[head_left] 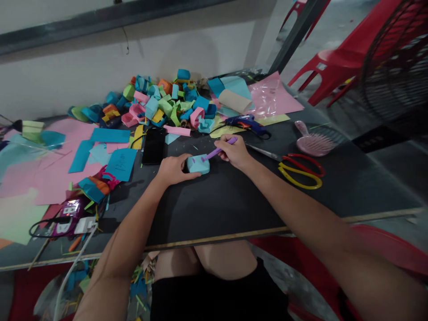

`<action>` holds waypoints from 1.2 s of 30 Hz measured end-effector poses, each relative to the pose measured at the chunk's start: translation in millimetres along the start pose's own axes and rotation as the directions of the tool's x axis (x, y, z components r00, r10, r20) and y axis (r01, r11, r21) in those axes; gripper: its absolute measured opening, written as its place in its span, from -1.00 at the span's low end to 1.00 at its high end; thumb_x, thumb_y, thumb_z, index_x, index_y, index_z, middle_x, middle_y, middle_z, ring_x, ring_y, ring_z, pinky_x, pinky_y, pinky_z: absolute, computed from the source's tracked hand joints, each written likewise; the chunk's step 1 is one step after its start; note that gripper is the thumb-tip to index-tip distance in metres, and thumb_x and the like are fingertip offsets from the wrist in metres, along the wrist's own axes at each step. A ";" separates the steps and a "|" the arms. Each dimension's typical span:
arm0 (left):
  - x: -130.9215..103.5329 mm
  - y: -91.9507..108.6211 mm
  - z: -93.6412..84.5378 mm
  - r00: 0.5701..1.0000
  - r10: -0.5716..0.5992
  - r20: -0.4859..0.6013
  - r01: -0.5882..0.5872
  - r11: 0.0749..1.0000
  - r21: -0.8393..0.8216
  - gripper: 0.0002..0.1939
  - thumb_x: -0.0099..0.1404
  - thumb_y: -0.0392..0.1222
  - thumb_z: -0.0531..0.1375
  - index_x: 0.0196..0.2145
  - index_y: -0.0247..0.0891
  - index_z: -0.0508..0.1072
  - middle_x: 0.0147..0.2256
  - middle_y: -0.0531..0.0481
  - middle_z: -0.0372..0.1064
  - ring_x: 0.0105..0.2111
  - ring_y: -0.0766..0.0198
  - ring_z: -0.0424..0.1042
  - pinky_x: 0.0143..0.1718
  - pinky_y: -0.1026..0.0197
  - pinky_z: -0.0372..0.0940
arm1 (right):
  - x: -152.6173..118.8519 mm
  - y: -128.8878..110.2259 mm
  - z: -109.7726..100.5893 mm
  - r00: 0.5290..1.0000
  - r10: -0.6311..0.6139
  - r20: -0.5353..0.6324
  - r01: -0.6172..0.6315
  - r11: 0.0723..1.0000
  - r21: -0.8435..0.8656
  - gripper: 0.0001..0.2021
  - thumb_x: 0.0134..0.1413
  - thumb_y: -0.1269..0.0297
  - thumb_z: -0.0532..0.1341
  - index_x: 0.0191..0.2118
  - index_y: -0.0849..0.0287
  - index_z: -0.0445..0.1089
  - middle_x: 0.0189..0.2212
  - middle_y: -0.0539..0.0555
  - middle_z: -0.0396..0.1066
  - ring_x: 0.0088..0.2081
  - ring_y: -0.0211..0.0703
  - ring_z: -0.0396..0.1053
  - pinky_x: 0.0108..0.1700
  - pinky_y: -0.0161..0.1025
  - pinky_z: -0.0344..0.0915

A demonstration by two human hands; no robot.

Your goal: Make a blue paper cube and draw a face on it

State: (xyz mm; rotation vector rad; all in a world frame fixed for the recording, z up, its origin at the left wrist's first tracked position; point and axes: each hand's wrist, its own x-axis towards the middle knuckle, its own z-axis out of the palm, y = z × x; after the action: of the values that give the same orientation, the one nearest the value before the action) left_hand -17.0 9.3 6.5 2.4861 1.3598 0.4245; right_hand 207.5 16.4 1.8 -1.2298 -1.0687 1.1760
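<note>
A small light blue paper piece (198,166) with purple marks on its top lies on the dark table (214,209). My left hand (174,170) holds it from the left, thumb along the near side and fingers at the far side. In my right hand (234,150) is a purple pen (219,148), gripped near its upper part, its lower end at the top of the blue piece. A black phone (154,146) lies just beyond my left hand. Scissors with red and yellow handles (299,170) rest to the right of my right hand.
Folded colored paper pieces (167,104) are heaped along the wall. Paper sheets (50,165) and a purple device (71,214) with a cable lie left. A blue glue gun (249,124), a pink hairbrush (312,141) and a fan (397,67) are right.
</note>
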 end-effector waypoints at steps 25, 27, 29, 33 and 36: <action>-0.2 1.9 0.3 1.000 0.003 0.020 -0.003 1.000 0.018 -0.20 0.02 0.43 0.19 0.02 -0.23 0.46 -0.53 0.03 0.42 -0.49 0.24 0.41 -0.45 0.27 0.09 | -5.8 3.9 14.8 0.998 -0.035 0.050 0.035 0.999 0.012 -0.66 -0.20 0.17 0.36 -0.65 0.15 0.17 -0.79 -0.08 0.27 -0.78 -0.41 0.18 -0.79 -0.49 0.03; -0.2 2.5 -0.2 1.000 -0.001 0.025 0.000 1.000 0.021 -0.21 0.03 0.42 0.20 0.02 -0.24 0.46 -0.53 0.04 0.41 -0.49 0.25 0.41 -0.45 0.28 0.09 | -5.5 4.1 15.5 0.997 -0.039 0.065 0.037 0.999 0.028 -0.65 -0.21 0.16 0.36 -0.65 0.15 0.17 -0.79 -0.08 0.27 -0.79 -0.41 0.18 -0.79 -0.49 0.02; -0.2 2.6 -0.8 0.999 -0.001 0.034 0.001 1.000 0.017 -0.22 0.03 0.41 0.21 0.02 -0.24 0.46 -0.53 0.05 0.40 -0.49 0.26 0.41 -0.44 0.28 0.09 | -4.6 4.5 16.1 0.995 -0.032 0.092 0.029 0.999 0.031 -0.64 -0.22 0.16 0.37 -0.66 0.15 0.17 -0.81 -0.09 0.26 -0.80 -0.42 0.16 -0.80 -0.49 -0.01; 0.0 0.5 -2.0 0.999 0.013 0.050 -0.012 1.000 -0.016 -0.19 0.00 0.40 0.22 0.04 -0.25 0.45 -0.54 0.07 0.38 -0.50 0.27 0.39 -0.44 0.28 0.10 | -2.4 4.7 15.2 0.997 -0.041 0.065 0.035 0.995 0.097 -0.62 -0.25 0.14 0.39 -0.67 0.14 0.16 -0.80 -0.08 0.27 -0.80 -0.41 0.16 -0.80 -0.49 -0.01; -0.1 -1.4 -3.5 0.994 0.062 0.094 -0.056 0.996 -0.067 -0.22 -0.04 0.37 0.26 0.00 -0.23 0.48 -0.56 0.10 0.36 -0.52 0.30 0.37 -0.46 0.29 0.07 | -2.3 4.0 12.2 0.993 -0.059 0.106 0.038 0.980 0.194 -0.59 -0.24 0.14 0.40 -0.69 0.13 0.12 -0.81 -0.11 0.22 -0.82 -0.43 0.11 -0.82 -0.48 -0.11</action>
State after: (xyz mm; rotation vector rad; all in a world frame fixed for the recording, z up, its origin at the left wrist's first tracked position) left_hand -19.5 10.3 9.2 2.4652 1.2195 0.3503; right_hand 194.9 15.4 -1.3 -0.9929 -1.0351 1.2904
